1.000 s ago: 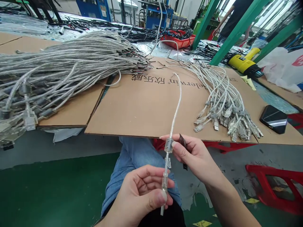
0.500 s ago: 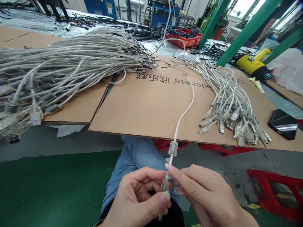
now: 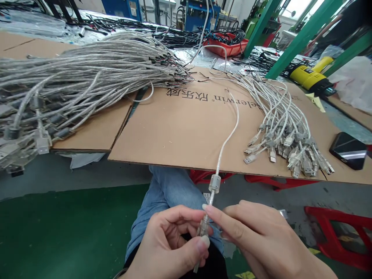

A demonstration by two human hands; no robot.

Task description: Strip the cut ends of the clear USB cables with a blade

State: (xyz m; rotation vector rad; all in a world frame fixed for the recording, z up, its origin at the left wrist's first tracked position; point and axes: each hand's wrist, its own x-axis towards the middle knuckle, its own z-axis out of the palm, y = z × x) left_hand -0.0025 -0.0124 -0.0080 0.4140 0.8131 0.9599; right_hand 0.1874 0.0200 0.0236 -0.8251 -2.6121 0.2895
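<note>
My left hand (image 3: 177, 242) is closed around the clear plug of a USB cable (image 3: 228, 137), pinching it between thumb and fingers with the metal end pointing down. My right hand (image 3: 258, 232) comes in from the right, its index fingertip against the cable just above the plug. The other right fingers are curled; my thumb is out of sight, and something small and translucent by the fingers is too unclear to name. Above my hands sits the cable's grey ferrite core (image 3: 214, 183). From there the cord runs up onto the cardboard (image 3: 162, 131), ending in thin bare wires.
A large bundle of clear-jacketed cables (image 3: 95, 73) lies at left, a smaller pile of USB cables (image 3: 286, 116) at right. Beyond are a phone (image 3: 348, 151), a yellow heat gun (image 3: 309, 77), a red tray (image 3: 229, 48) and green posts (image 3: 305, 38). A red stool (image 3: 343, 236) stands below.
My right hand has shifted slightly right, its index finger still at the cable. The ferrite core has swung a little right and up. My left hand has barely moved.
</note>
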